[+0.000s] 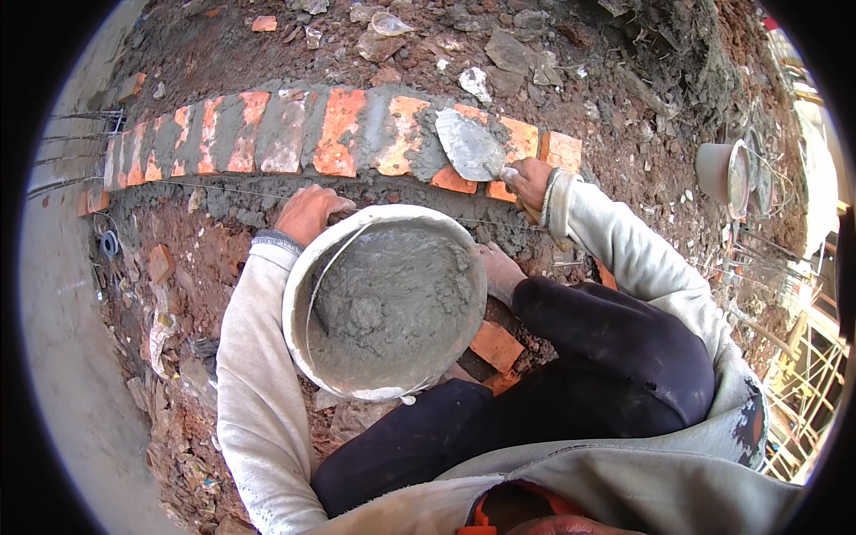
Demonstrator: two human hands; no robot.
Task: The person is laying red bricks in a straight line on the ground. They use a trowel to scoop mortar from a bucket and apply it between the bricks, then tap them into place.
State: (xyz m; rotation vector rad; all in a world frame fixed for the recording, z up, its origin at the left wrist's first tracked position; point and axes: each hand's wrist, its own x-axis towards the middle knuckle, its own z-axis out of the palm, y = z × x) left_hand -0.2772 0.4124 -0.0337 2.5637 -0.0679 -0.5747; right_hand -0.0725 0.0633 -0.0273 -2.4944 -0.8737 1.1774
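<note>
Pale jacket (642, 486) is spreading closest, while the right grip (532, 181) is pinching the trowel (468, 147), its blade pointing ahead-left from there over bricks (339, 134), and the left grip (305, 214), farther from it, is resting beside the bucket (297, 308), whether closed I cannot tell.

so the bricks (339, 134) are bright orange-red, all blotchy with grey smears, and the mortar (392, 294) is plain grey inside an off-white bucket (401, 212); trowel blade (468, 147) is a paler grey, sleeves (254, 392) off-white with a grey left cuff (278, 240), trousers (615, 348) super dark, near black, soil (205, 245) reddish brown, wall (71, 312) pale grey
</note>
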